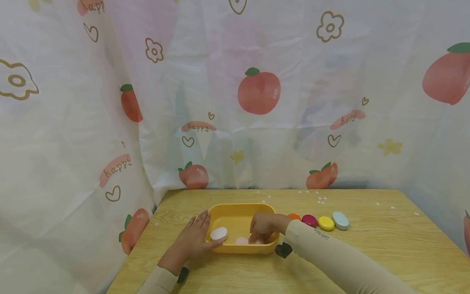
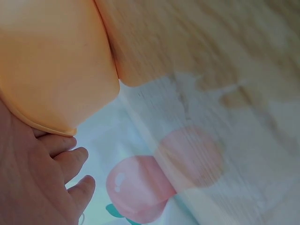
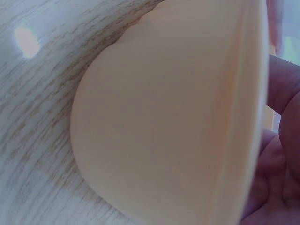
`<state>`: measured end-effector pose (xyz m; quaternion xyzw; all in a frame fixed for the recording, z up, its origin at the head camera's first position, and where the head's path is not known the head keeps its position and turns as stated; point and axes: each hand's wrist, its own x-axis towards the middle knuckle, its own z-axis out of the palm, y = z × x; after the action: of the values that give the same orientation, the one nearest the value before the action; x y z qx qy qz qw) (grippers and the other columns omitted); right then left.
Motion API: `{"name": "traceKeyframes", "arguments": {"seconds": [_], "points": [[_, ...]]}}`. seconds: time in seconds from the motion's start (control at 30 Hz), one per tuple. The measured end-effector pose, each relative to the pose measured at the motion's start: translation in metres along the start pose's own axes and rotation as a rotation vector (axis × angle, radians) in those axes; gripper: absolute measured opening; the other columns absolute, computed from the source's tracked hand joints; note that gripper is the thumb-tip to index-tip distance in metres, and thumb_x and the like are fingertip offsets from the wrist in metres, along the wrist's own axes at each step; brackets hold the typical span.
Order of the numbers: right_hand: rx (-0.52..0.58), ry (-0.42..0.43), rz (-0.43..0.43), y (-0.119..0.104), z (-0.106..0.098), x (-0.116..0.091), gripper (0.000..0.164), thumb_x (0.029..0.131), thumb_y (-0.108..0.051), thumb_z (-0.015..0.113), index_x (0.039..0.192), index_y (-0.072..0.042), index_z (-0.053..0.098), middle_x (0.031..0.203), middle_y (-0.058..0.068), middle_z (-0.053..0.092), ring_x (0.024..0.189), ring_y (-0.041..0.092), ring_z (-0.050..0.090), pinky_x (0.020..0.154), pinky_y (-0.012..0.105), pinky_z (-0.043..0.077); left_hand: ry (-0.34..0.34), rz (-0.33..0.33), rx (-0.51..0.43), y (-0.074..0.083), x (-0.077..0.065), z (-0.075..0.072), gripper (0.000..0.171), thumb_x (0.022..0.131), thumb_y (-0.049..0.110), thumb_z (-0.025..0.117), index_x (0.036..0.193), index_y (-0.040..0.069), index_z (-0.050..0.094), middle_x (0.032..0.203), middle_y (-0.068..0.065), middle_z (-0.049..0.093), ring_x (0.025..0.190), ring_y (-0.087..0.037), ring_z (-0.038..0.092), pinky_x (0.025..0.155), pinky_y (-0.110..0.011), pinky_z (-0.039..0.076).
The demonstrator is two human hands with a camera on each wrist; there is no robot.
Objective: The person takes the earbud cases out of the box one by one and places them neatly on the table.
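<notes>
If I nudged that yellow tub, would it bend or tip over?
The tub is probably fairly stiff: its walls show no obvious buckling where the left hand rests. It seems unlikely to tip, being wide and low. Its smooth-looking sides might feel slightly slippery.

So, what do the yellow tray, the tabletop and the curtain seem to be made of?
Yellow tray: probably plastic, smooth and satin, its rounded corners looking moulded. Tabletop: wood or wood-look laminate, I can't tell which; grained, glossy enough to mirror the peach print. Curtain: likely thin fabric or plastic sheeting, softly creased, low sheen.
</notes>
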<state>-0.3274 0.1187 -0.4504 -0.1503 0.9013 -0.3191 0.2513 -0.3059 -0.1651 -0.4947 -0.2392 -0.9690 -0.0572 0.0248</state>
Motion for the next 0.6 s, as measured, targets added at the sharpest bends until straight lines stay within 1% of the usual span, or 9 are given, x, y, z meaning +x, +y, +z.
{"name": "traceKeyframes", "arguments": {"seconds": [0.13,0.33,0.43,0.6], "points": [[0.014,-0.007,0.017,-0.0004,-0.0005,0.0004,0.015,0.082,-0.013,0.079,0.092,-0.006,0.071,0.079,0.003,0.063,0.063,0.014,0.055,0.061,0.030,0.053,-0.005,-0.006,0.000,0.0016,-0.0009,-0.0010,0.106,0.087,0.079,0.036,0.153,-0.003,0.021,0.159,-0.016,0.017,0.145,-0.029,0.017,0.116,-0.048,0.012],[0.044,-0.013,0.022,-0.0001,-0.0017,0.0008,0.019,0.084,-0.013,0.077,0.101,-0.005,0.070,0.082,0.005,0.064,0.069,0.017,0.059,0.065,0.036,0.057,-0.002,-0.008,-0.006,0.0036,-0.0013,-0.0011,0.105,0.087,0.078,0.038,0.153,-0.003,0.021,0.159,-0.016,0.016,0.145,-0.030,0.018,0.116,-0.049,0.012],[0.062,-0.009,0.007,0.0016,-0.0026,0.0009,0.022,0.085,-0.012,0.076,0.104,-0.003,0.070,0.083,0.006,0.064,0.069,0.017,0.060,0.065,0.036,0.057,0.001,-0.010,-0.002,0.0034,-0.0015,-0.0003,0.105,0.088,0.077,0.038,0.153,-0.003,0.022,0.159,-0.016,0.017,0.145,-0.030,0.018,0.116,-0.049,0.012],[0.086,0.021,-0.009,0.0038,-0.0050,0.0012,0.022,0.084,-0.012,0.078,0.101,-0.002,0.069,0.082,0.007,0.063,0.067,0.017,0.060,0.063,0.035,0.057,0.008,-0.006,0.001,0.0026,-0.0020,0.0005,0.105,0.088,0.077,0.038,0.152,-0.004,0.022,0.159,-0.017,0.017,0.145,-0.029,0.017,0.116,-0.049,0.012]]}}
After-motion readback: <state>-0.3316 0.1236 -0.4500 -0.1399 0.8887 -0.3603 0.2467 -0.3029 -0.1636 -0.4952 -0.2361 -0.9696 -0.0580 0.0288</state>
